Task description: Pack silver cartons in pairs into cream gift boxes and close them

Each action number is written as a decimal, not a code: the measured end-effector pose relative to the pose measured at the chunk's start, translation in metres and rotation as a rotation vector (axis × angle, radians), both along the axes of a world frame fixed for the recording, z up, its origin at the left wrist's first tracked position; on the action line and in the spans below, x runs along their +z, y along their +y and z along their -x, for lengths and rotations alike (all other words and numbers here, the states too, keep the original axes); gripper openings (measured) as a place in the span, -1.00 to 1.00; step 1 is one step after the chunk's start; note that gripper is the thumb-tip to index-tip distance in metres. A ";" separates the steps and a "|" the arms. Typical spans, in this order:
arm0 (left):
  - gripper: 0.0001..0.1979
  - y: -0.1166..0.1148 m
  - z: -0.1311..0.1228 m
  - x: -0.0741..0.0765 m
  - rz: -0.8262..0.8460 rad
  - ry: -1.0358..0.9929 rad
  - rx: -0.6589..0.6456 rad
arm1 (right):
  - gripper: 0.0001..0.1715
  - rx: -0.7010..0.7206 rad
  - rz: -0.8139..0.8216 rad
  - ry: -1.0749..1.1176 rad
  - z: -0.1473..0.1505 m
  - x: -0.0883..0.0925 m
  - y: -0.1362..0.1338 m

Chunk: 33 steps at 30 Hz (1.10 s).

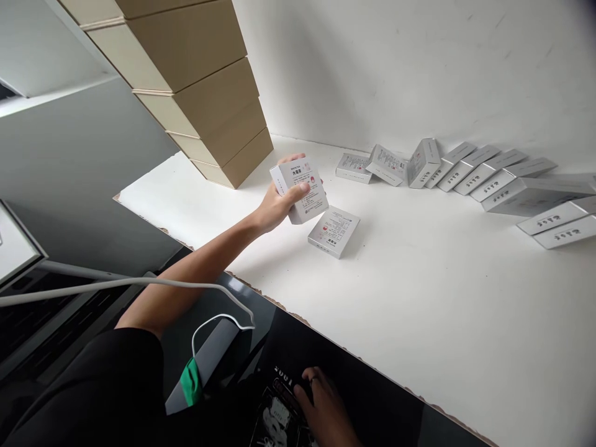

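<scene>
ok, left hand point(279, 202) is stretched out over the white table point(419, 310) and clamped on a small white printed box point(302, 177), thumb across its face, box held tilted just above the tabletop near the stack of brown cartons point(205, 93). just beside it a second white box point(333, 231) lies flat on the table, and a row of toppled white boxes point(470, 171) leans along the wall, well apart. right hand point(326, 406) rests low on dark printed fabric point(279, 416), fingers bent, can't tell if it grips anything.

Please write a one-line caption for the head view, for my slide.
Left hand holds a small white box over a white table, beside a second box lying flat.
</scene>
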<state>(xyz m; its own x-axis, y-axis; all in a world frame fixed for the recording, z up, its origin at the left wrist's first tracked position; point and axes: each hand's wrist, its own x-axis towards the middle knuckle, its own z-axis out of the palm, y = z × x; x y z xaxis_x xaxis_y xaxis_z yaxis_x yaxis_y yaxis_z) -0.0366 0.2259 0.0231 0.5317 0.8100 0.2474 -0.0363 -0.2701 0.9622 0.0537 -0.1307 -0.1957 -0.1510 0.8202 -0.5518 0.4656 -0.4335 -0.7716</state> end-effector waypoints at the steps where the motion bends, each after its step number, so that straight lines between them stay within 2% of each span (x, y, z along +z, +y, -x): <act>1: -0.16 -0.002 -0.002 0.004 0.040 -0.013 -0.033 | -0.65 0.002 0.002 -0.001 0.000 0.002 0.001; 4: -0.12 -0.007 -0.008 0.011 0.124 -0.024 -0.085 | -0.63 0.005 0.007 -0.007 -0.001 0.007 0.002; 12: -0.12 -0.015 -0.012 0.014 0.312 -0.042 -0.153 | -0.70 0.022 0.000 0.018 -0.004 0.008 -0.001; 14: -0.15 -0.020 -0.013 0.017 0.356 -0.093 -0.205 | -0.72 0.031 -0.006 0.039 -0.007 0.015 0.000; 16: -0.22 -0.025 -0.015 0.020 0.389 -0.141 -0.258 | -0.76 0.045 -0.077 0.129 -0.013 0.035 0.001; 19: -0.22 -0.036 -0.023 0.022 0.413 -0.190 -0.327 | -0.82 0.018 -0.414 0.360 -0.029 0.085 0.009; 20: -0.21 -0.039 -0.026 0.022 0.422 -0.199 -0.362 | -0.83 -0.043 -0.540 0.401 -0.035 0.105 0.014; 21: -0.20 -0.043 -0.030 0.022 0.431 -0.208 -0.403 | -0.84 -0.162 -0.626 0.395 -0.042 0.124 0.020; 23: -0.24 -0.052 -0.039 0.024 0.450 -0.223 -0.480 | -0.82 -0.368 -0.708 0.346 -0.054 0.159 0.038; 25: -0.27 -0.061 -0.048 0.026 0.458 -0.247 -0.521 | -0.77 -0.497 -0.731 0.321 -0.062 0.183 0.061; 27: -0.29 -0.069 -0.057 0.028 0.469 -0.273 -0.550 | -0.76 -0.568 -0.723 0.362 -0.067 0.196 0.083; 29: -0.31 -0.077 -0.064 0.030 0.481 -0.281 -0.588 | -0.75 -0.619 -0.701 0.436 -0.068 0.201 0.101; 33: -0.31 -0.089 -0.072 0.031 0.495 -0.242 -0.647 | -0.71 -0.679 -0.677 0.611 -0.064 0.202 0.111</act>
